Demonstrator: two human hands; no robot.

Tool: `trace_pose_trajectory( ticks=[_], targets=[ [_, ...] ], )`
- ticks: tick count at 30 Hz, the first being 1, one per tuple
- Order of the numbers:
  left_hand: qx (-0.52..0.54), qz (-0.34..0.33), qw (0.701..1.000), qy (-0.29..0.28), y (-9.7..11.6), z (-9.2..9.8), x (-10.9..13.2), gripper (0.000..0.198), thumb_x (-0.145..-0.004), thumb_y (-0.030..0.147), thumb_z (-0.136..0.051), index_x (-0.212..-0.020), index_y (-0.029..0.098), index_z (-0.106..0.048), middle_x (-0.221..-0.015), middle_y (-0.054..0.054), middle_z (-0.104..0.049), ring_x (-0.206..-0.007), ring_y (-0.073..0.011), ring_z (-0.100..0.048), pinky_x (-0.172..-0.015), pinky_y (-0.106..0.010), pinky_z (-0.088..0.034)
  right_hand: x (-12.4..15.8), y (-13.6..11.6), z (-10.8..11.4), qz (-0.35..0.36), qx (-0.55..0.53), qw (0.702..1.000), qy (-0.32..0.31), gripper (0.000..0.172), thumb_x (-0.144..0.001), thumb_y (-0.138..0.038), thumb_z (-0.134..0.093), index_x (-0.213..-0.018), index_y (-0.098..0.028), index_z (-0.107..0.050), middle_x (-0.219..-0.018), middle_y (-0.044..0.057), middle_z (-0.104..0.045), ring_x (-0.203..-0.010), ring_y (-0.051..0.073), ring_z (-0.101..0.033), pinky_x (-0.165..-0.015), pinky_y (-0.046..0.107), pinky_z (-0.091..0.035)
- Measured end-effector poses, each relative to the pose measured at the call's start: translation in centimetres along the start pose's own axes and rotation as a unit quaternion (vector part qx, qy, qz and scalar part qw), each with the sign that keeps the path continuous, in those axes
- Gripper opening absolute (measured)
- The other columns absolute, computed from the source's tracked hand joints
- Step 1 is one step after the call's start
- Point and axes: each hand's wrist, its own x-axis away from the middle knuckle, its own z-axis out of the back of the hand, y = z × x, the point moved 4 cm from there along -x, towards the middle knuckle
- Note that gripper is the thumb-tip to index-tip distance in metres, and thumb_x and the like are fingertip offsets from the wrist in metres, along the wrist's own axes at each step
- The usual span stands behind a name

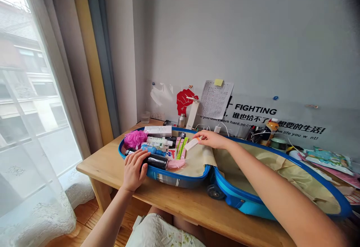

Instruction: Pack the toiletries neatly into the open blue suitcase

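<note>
A blue suitcase (180, 178) lies open on the wooden table. Its left half holds several packed items. My left hand (134, 172) is over the near rim, fingers curved across a glossy black cylinder (156, 161) and the thumb on its near side. My right hand (210, 139) pinches one end of a slim white box (192, 143) above the beige lining. Beside the box lie pink and green slim packets (181, 147). Further left are a blue bottle (152, 149), a white tube (159, 141), a pink plastic bundle (135, 139) and a white carton (158, 130).
The suitcase's right half (253, 164) has a beige lining, and a wheel (215, 192) sits near the hinge. Behind stand a white lamp (192, 115), a small metal bottle (181, 120) and an orange-labelled bottle (270, 130). Curtains (92, 71) hang left of the table (98, 161).
</note>
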Motion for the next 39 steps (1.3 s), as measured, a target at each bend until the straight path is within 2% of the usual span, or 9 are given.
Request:
trace_pose_trajectory(
  ticks=[3,9,16,20,25,27,30,35,39],
  targets=[
    [-0.003,0.007,1.000,-0.004,-0.1,-0.1,0.1,0.039,-0.100,0.036,-0.036,-0.120,0.024,-0.066,-0.121,-0.008,-0.071,-0.115,-0.0256,-0.061,-0.101,-0.041,-0.039,-2.2,-1.8,-1.7,0.019,0.015,0.998,-0.052,0.035,-0.080,-0.024,-0.060,-0.113,-0.024,-0.073,-0.109,0.004,-0.073,-0.091,0.018,-0.065,-0.084,0.030,-0.050],
    [0.001,-0.008,1.000,0.003,0.1,-0.1,0.1,0.036,-0.101,0.035,-0.037,-0.121,0.023,-0.065,-0.120,-0.008,-0.071,-0.115,-0.0254,-0.061,-0.101,-0.041,-0.038,-4.4,-3.0,-4.3,0.046,0.030,0.992,-0.110,0.035,-0.077,-0.017,-0.062,-0.109,-0.023,-0.075,-0.108,0.002,-0.074,-0.094,0.017,-0.066,-0.085,0.027,-0.049],
    [0.001,-0.001,1.000,0.001,0.0,-0.1,0.1,0.038,-0.101,0.036,-0.036,-0.120,0.023,-0.065,-0.120,-0.008,-0.071,-0.116,-0.0257,-0.061,-0.100,-0.042,-0.039,-4.1,-3.6,-5.3,0.034,0.052,0.993,-0.100,0.032,-0.082,-0.018,-0.058,-0.112,-0.021,-0.072,-0.107,0.004,-0.074,-0.090,0.016,-0.065,-0.080,0.026,-0.048],
    [-0.001,-0.004,1.000,0.001,0.0,-0.1,0.2,0.038,-0.101,0.036,-0.035,-0.120,0.023,-0.065,-0.120,-0.009,-0.071,-0.116,-0.0255,-0.061,-0.100,-0.042,-0.038,-3.7,-4.0,-6.0,0.013,0.081,0.991,-0.106,0.026,-0.080,-0.030,-0.067,-0.103,-0.019,-0.072,-0.092,0.004,-0.073,-0.079,0.016,-0.063,-0.070,0.025,-0.046],
    [-0.002,-0.002,1.000,-0.003,-0.2,-0.1,0.1,0.039,-0.101,0.038,-0.035,-0.119,0.023,-0.066,-0.119,-0.009,-0.071,-0.116,-0.0257,-0.061,-0.099,-0.041,-0.039,-3.0,-4.6,-7.0,-0.011,0.126,0.983,-0.130,0.023,-0.073,-0.033,-0.075,-0.092,-0.020,-0.074,-0.093,0.004,-0.074,-0.079,0.017,-0.063,-0.064,0.025,-0.042],
    [-0.005,-0.001,1.000,-0.004,-0.2,-0.1,0.1,0.039,-0.101,0.038,-0.034,-0.119,0.023,-0.066,-0.119,-0.009,-0.071,-0.116,-0.0257,-0.061,-0.099,-0.041,-0.039,-2.7,-4.8,-7.2,-0.022,0.139,0.980,-0.140,0.020,-0.077,-0.038,-0.071,-0.085,-0.021,-0.074,-0.088,0.004,-0.074,-0.077,0.017,-0.063,-0.063,0.025,-0.041],
    [-0.008,-0.002,1.000,-0.004,-0.1,-0.1,0.0,0.039,-0.101,0.037,-0.034,-0.119,0.022,-0.066,-0.118,-0.009,-0.071,-0.115,-0.0255,-0.061,-0.100,-0.041,-0.039,-2.6,-5.0,-7.5,-0.037,0.151,0.977,-0.143,0.028,-0.085,-0.043,-0.061,-0.079,-0.020,-0.074,-0.084,0.006,-0.073,-0.074,0.019,-0.064,-0.063,0.027,-0.042],
    [-0.006,-0.005,1.000,-0.004,-0.1,-0.1,0.1,0.039,-0.101,0.036,-0.034,-0.120,0.021,-0.065,-0.120,-0.009,-0.071,-0.116,-0.0254,-0.060,-0.100,-0.041,-0.038,-2.6,-5.4,-7.3,-0.054,0.148,0.980,-0.118,0.026,-0.082,-0.042,-0.067,-0.076,-0.019,-0.075,-0.084,0.008,-0.074,-0.074,0.020,-0.064,-0.064,0.028,-0.043],
    [-0.005,-0.003,1.000,-0.002,-0.2,-0.2,0.2,0.039,-0.101,0.036,-0.034,-0.120,0.022,-0.065,-0.120,-0.009,-0.071,-0.116,-0.0254,-0.060,-0.099,-0.041,-0.038,-2.2,-4.2,-3.7,-0.071,0.128,0.988,-0.040,0.029,-0.086,-0.047,-0.063,-0.090,-0.022,-0.076,-0.096,0.006,-0.076,-0.083,0.020,-0.066,-0.069,0.027,-0.045]
  ],
)
